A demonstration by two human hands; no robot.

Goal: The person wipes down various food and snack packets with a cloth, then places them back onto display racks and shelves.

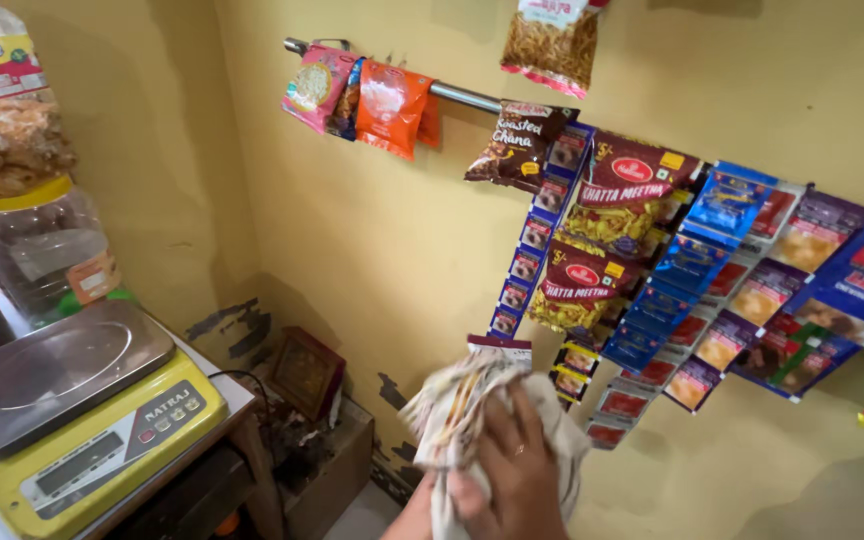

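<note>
My right hand point(517, 470) rises from the bottom edge, back of the hand towards me, a ring on one finger. It grips a bunched white cloth with faint stripes point(452, 400) and presses it against the yellow wall point(392, 240). The cloth touches the lower end of a hanging strip of small blue sachets point(532, 240); a small packet top point(498, 345) shows just above the cloth. Red-and-yellow snack bags point(612, 220) and more sachet strips point(752, 290) hang right of the hand. My left hand is out of sight.
A metal rod point(462, 95) on the wall carries pink and orange snack packets point(372, 100). At left a yellow digital scale with a steel pan point(72, 410) stands on a counter, plastic jars point(37, 250) behind it. A small framed picture point(304, 372) leans in the corner.
</note>
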